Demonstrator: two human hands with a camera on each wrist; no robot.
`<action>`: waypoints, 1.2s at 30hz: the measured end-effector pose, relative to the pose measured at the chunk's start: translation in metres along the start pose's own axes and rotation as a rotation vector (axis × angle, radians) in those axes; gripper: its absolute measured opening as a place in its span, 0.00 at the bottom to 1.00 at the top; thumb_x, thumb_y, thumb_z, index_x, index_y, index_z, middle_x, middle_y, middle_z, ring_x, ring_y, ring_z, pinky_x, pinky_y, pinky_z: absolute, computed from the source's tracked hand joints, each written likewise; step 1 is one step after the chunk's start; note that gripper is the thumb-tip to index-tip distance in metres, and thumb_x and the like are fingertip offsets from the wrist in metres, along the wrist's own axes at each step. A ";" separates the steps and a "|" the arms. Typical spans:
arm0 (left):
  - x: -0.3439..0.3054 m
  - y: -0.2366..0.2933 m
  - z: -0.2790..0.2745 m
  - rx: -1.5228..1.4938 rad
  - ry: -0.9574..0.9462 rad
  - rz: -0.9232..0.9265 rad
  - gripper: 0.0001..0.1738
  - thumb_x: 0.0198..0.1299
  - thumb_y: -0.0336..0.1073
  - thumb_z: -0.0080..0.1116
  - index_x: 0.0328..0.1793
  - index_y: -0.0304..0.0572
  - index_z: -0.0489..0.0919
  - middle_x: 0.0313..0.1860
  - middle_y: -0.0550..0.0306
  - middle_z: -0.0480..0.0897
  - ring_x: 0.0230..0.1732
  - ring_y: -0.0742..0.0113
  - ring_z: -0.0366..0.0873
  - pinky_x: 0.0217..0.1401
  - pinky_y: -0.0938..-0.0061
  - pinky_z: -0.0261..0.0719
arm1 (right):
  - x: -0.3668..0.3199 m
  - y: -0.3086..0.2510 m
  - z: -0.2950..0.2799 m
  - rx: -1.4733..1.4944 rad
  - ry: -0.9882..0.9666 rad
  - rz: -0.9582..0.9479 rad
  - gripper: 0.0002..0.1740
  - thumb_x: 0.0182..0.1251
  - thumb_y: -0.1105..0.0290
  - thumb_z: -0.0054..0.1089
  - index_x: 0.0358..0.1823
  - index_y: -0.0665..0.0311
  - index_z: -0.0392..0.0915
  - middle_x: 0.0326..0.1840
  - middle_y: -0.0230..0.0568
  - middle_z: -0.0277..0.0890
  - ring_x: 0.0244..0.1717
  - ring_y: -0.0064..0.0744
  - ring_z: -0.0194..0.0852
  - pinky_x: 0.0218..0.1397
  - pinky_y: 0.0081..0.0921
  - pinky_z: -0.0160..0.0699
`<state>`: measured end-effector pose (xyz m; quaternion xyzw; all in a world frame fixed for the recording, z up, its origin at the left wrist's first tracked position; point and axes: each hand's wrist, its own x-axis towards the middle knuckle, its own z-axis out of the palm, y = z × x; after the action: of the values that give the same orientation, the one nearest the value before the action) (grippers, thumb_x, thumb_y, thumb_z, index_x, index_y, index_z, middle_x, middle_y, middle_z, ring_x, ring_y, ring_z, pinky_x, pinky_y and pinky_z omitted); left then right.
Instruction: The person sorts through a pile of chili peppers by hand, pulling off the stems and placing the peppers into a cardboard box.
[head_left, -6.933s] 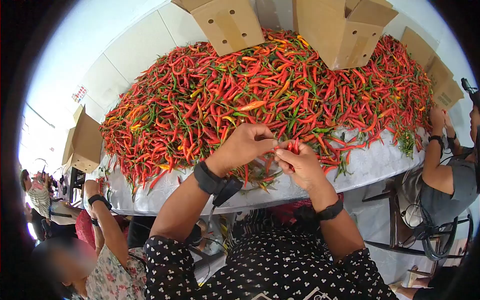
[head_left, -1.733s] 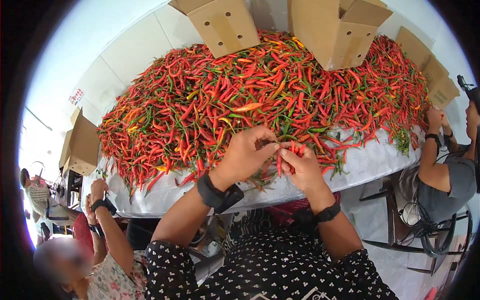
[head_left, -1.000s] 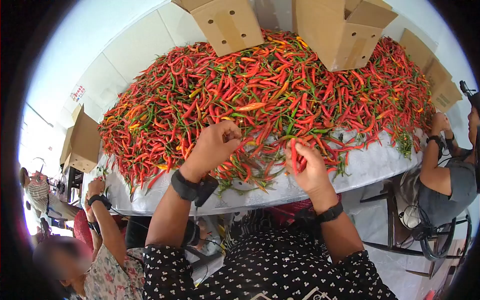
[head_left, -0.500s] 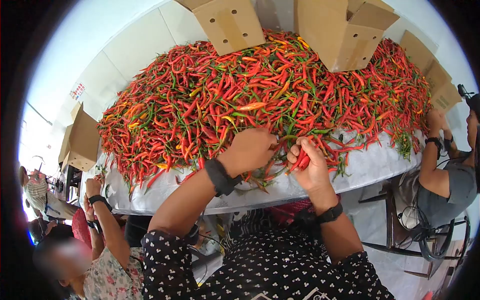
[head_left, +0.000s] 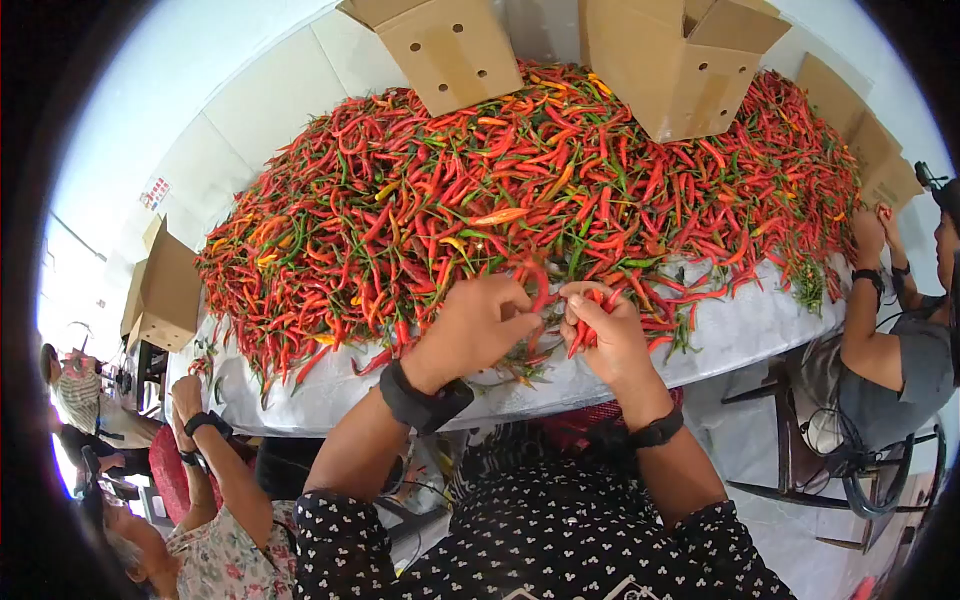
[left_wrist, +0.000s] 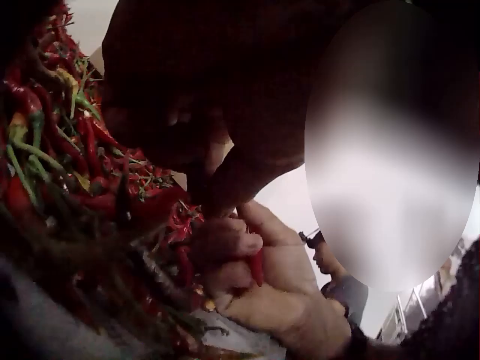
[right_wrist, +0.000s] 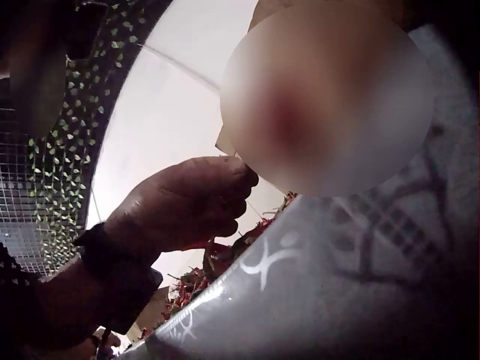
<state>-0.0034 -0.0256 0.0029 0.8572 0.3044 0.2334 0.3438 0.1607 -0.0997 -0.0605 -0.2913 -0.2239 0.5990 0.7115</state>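
A broad heap of mostly red chili peppers (head_left: 400, 220), some green and orange, covers the table. At its front edge, my left hand (head_left: 475, 330) pinches a curved, motion-blurred red chili pepper (head_left: 541, 287) between thumb and fingers. Close beside it, my right hand (head_left: 615, 340) grips a few red chili peppers (head_left: 580, 340), their tips poking out below its fingers. In the left wrist view, the left hand (left_wrist: 202, 97) is dark, and the fingertips of the two hands overlap. The left hand (right_wrist: 180, 206) also shows in the right wrist view, where a blurred oval hides much.
Two cardboard boxes (head_left: 445, 60) (head_left: 670, 75) stand at the back of the heap, and another box (head_left: 165, 290) at the left. Along the front runs the pale table cover (head_left: 740, 320). One person (head_left: 215, 500) sits at the left and another (head_left: 895, 340) at the right.
My left hand drew back, reached right to the heap's front edge, and now has a red chili pepper in its fingers. The right hand stays nearly in place, keeping its chili peppers.
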 end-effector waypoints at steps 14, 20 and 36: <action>0.000 0.003 -0.007 0.082 -0.033 0.077 0.09 0.49 0.34 0.63 0.30 0.36 0.78 0.22 0.52 0.76 0.23 0.67 0.74 0.27 0.72 0.70 | -0.003 0.003 0.001 -0.221 0.002 0.025 0.10 0.61 0.69 0.59 0.38 0.68 0.74 0.18 0.29 0.69 0.15 0.16 0.63 0.18 0.16 0.61; 0.016 -0.016 -0.035 0.142 0.086 -0.037 0.08 0.50 0.34 0.59 0.30 0.36 0.79 0.23 0.49 0.78 0.25 0.56 0.77 0.29 0.67 0.72 | -0.004 -0.005 0.013 -0.596 -0.063 0.093 0.10 0.61 0.71 0.58 0.41 0.70 0.74 0.16 0.28 0.67 0.16 0.15 0.62 0.18 0.16 0.59; 0.051 -0.035 -0.008 0.387 -0.105 0.045 0.16 0.44 0.45 0.62 0.27 0.38 0.80 0.27 0.47 0.80 0.31 0.50 0.79 0.34 0.61 0.76 | 0.000 0.000 0.003 -0.340 -0.005 0.019 0.09 0.60 0.74 0.56 0.40 0.70 0.74 0.18 0.28 0.68 0.16 0.17 0.64 0.18 0.16 0.58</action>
<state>0.0150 0.0328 -0.0078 0.9248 0.3058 0.1333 0.1829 0.1592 -0.0996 -0.0583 -0.4082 -0.3210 0.5596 0.6458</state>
